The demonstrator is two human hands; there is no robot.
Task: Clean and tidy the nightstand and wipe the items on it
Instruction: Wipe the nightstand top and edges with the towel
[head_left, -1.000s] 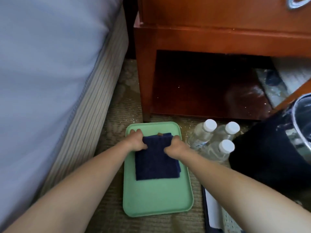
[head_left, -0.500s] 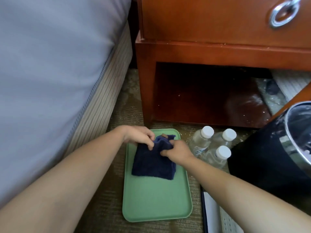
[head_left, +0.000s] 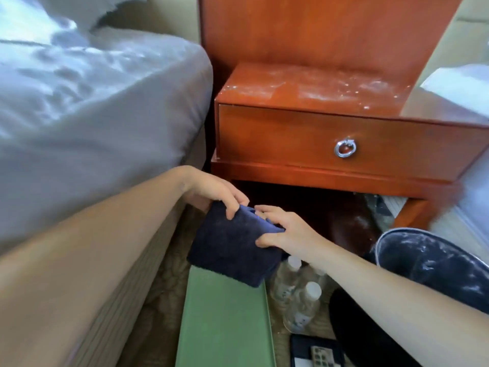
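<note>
We are holding the folded dark blue cloth (head_left: 227,247) in both hands. Our left hand (head_left: 211,190) is curling its fingers over the top edge, and our right hand (head_left: 287,230) is pinching the other side. We think this is making a neat pad for wiping. The cloth is hanging in the air above the green tray (head_left: 225,319), in front of the nightstand (head_left: 317,123). The water bottles (head_left: 299,300) are sitting on the floor, we think so we can wipe the dusty top.
</note>
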